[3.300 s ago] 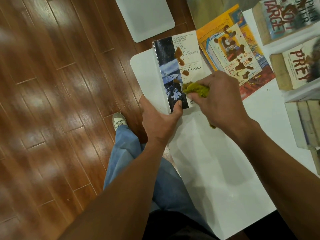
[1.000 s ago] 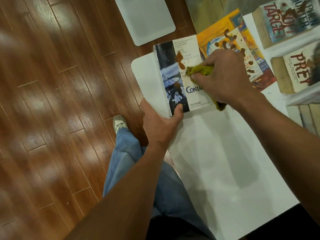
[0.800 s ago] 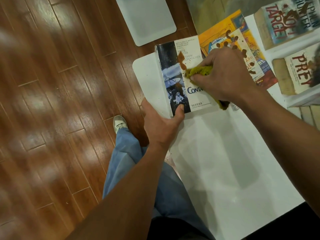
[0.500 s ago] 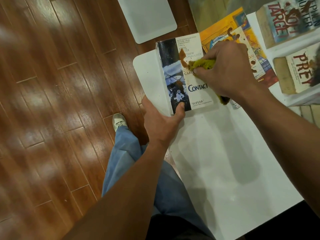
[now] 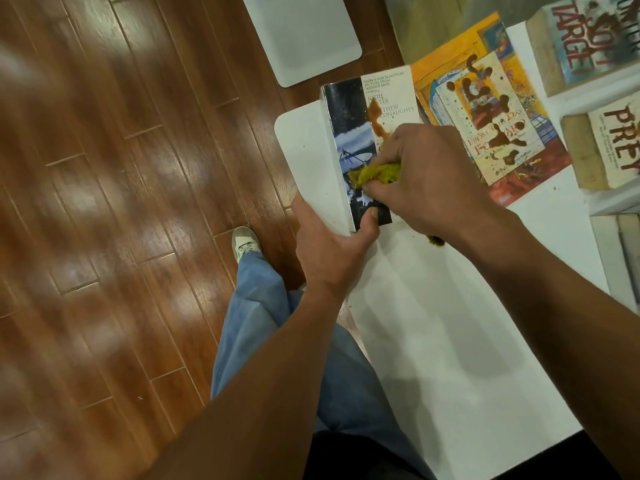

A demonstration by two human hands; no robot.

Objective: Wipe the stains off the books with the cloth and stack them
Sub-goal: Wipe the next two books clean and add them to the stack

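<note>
The right hand [image 5: 429,174] hides the paperback's [image 5: 360,133] title; the picture's edge crops two thick books [image 5: 581,46].

I'm reading "NOW A MAJOR MOTION PICTURE" on the held paperback [image 5: 367,133]; "PREY" [image 5: 613,147] book at 3 o'clock; "TARGET" [image 5: 581,39] book at 1.

Stained books [image 5: 491,123] on white table [image 5: 460,341]

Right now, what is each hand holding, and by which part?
The left hand grips the paperback at its near bottom corner, thumb on the cover. The right hand pinches the bunched yellow-green cloth against that cover.
</note>
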